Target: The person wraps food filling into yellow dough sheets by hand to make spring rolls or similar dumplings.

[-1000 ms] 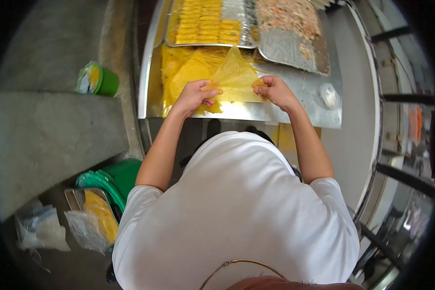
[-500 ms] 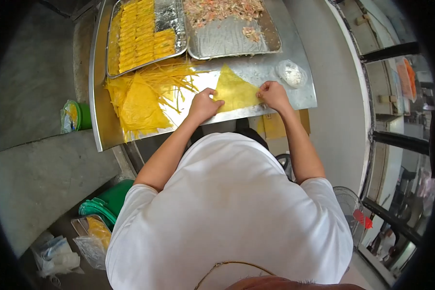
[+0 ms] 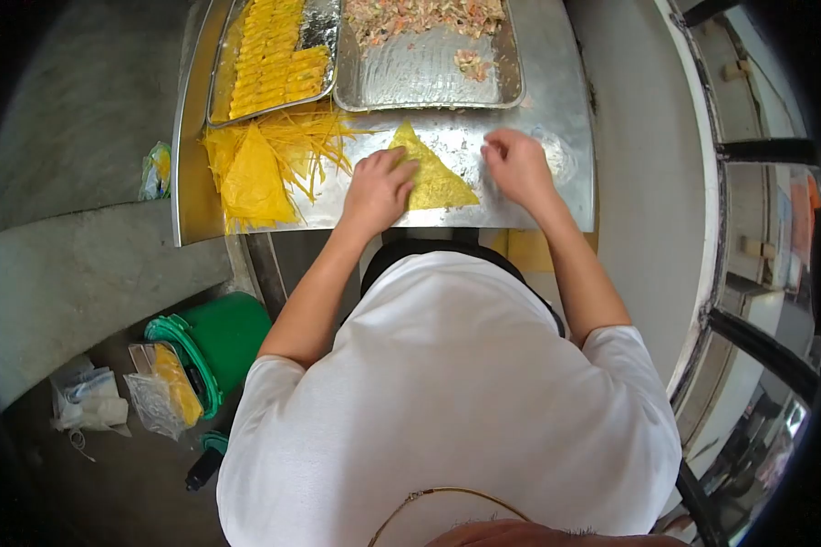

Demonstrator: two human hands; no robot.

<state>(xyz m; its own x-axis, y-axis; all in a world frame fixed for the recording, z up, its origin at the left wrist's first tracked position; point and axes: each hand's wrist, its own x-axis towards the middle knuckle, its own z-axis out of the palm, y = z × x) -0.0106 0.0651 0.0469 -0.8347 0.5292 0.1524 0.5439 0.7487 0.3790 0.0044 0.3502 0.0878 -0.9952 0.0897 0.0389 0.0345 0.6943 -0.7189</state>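
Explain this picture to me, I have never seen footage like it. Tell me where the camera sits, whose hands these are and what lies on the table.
There is no machine here: a person works with bare hands, and the one camera sits on their head, looking down past a white shirt. On the metal table lies a yellow triangular sheet; the left hand rests on its left corner, whether gripping it I cannot tell. The right hand is open beside the sheet, apparently holding nothing. Behind stand a tray of yellow rolls and a tray of chopped filling; to the left, a pile of yellow sheets and strips.
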